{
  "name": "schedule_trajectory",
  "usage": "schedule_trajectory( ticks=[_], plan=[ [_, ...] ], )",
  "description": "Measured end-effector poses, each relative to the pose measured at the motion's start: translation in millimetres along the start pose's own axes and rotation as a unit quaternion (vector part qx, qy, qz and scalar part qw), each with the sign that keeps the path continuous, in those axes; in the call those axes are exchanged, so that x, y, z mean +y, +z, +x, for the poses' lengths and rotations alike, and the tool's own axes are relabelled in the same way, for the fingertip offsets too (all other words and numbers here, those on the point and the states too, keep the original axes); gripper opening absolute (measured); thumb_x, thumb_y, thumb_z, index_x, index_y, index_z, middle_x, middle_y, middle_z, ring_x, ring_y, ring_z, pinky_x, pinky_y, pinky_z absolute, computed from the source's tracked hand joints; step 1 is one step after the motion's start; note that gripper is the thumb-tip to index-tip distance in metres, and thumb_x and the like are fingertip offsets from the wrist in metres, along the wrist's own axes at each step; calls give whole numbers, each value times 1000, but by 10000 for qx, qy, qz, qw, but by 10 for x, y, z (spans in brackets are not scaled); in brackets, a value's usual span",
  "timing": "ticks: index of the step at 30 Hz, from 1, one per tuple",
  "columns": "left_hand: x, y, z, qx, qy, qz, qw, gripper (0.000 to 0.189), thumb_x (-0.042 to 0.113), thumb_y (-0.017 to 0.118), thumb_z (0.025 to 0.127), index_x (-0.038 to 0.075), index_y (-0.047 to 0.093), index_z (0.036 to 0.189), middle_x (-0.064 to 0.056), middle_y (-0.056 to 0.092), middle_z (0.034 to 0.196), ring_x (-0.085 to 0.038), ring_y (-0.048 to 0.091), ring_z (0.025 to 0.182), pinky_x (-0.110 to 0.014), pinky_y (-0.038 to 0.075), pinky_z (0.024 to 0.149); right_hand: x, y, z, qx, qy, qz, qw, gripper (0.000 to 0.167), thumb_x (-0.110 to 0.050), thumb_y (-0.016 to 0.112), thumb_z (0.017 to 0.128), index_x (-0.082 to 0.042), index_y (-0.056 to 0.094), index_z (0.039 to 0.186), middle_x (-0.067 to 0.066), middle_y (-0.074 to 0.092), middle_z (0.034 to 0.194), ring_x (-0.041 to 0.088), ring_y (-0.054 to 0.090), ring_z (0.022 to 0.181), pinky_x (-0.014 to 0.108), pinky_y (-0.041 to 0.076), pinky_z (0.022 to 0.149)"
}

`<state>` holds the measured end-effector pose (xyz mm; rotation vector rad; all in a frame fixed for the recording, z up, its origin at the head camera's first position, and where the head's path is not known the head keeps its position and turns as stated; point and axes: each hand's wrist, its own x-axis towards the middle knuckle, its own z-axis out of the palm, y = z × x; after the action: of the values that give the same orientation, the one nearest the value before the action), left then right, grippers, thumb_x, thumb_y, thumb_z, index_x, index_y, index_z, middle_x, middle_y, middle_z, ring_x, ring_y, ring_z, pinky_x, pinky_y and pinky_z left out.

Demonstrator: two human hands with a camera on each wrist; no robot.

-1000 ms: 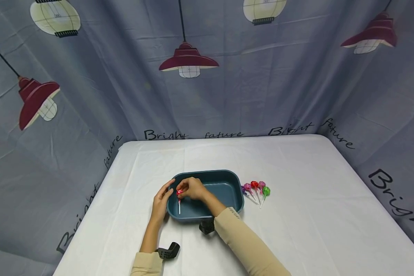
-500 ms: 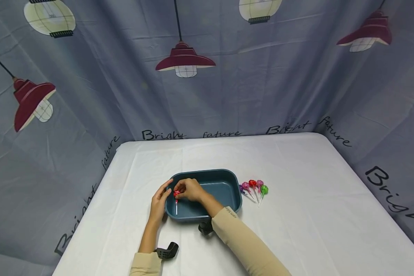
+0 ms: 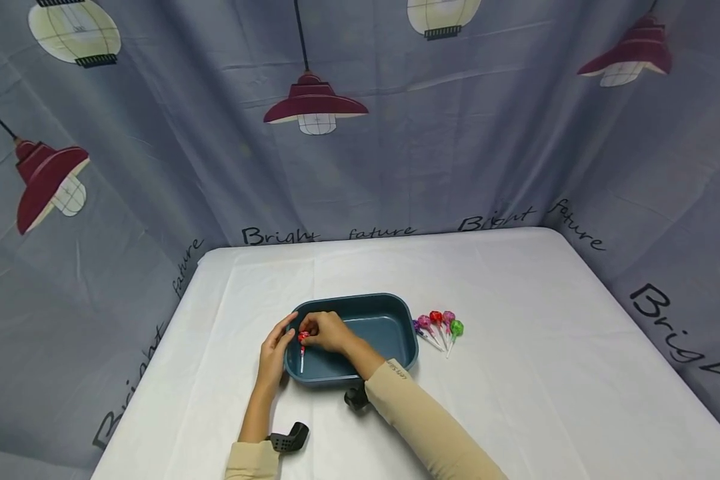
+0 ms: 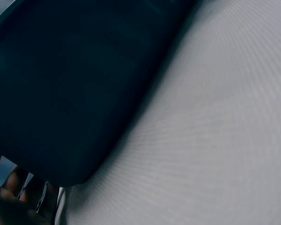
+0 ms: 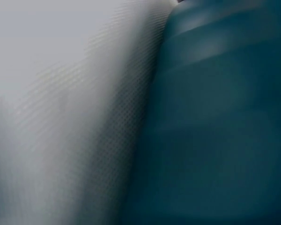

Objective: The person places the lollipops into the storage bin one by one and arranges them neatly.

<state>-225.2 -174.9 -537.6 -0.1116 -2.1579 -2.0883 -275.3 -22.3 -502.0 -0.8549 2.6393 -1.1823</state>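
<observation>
A dark teal rectangular container (image 3: 390, 333) stands on the white table. In the head view my left hand (image 3: 272, 357) rests against its left end, fingers and thumb at the rim. Several of that hand's fingers (image 4: 11, 183) show dimly beside the container's wall (image 4: 75, 93) in the left wrist view. Reaching inside, my right hand (image 3: 330, 332) pinches a red lollipop (image 3: 303, 337) by its wrapped head, near the left inner wall. The lollipop's white stick points toward the front. The right wrist view holds only the container's outer side (image 5: 210, 117) and blurred cloth.
Several lollipops (image 3: 438, 321), with purple, pink, red and green heads, lie fanned out just right of the container. White cloth covers the table (image 3: 516, 373). A grey curtain (image 3: 396, 147) with printed lamps hangs behind. Each wrist wears a black camera (image 3: 291, 438).
The whole head view has drifted slightly left. My right hand and the red lollipop have shifted a little closer to the container's left wall. The left hand keeps its place at the rim.
</observation>
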Motion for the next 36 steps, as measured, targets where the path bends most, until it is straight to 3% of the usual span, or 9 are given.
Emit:
schedule_trajectory(
  ticks=[13, 23, 29, 32, 36],
  plan=[
    [33, -5, -20, -25, 20, -140, 9999, 34, 22, 49, 96, 17, 54, 130, 1, 46, 137, -11, 31, 131, -34, 20, 109, -38, 16, -8, 74, -75, -391, 9992, 22, -16, 74, 78, -7, 67, 96, 1, 67, 84, 9, 58, 73, 17, 45, 64],
    [-7, -5, -2, -12, 72, -82, 9999, 34, 25, 50, 96, 19, 55, 129, 3, 45, 136, -10, 30, 131, -35, 19, 109, -1, -10, -15, 85, -183, -130, 9997, 23, -16, 74, 78, -6, 66, 97, 0, 68, 87, 7, 60, 77, 18, 48, 69],
    [5, -4, -9, -64, -10, -158, 9999, 34, 24, 50, 96, 20, 55, 129, 4, 46, 136, -9, 32, 130, -32, 22, 108, 41, -13, -9, 340, -312, 45, 9989, 23, -23, 73, 80, -10, 66, 97, -2, 68, 91, 7, 61, 81, 18, 48, 71],
    [0, -8, -5, -108, -68, -207, 9997, 34, 21, 49, 96, 18, 54, 129, 2, 46, 136, -10, 34, 129, -29, 24, 107, -57, -66, -35, 524, -200, 259, 9981, 22, -17, 71, 82, -6, 66, 100, 4, 68, 94, 12, 63, 85, 21, 49, 74],
    [-5, -8, -1, -141, -53, -160, 9998, 35, 23, 49, 96, 17, 53, 130, 1, 45, 137, -11, 33, 130, -29, 25, 107, -99, -123, -47, 794, -185, 347, 9961, 18, -21, 65, 87, -8, 67, 100, 1, 68, 92, 10, 62, 81, 21, 49, 72]
  ],
)
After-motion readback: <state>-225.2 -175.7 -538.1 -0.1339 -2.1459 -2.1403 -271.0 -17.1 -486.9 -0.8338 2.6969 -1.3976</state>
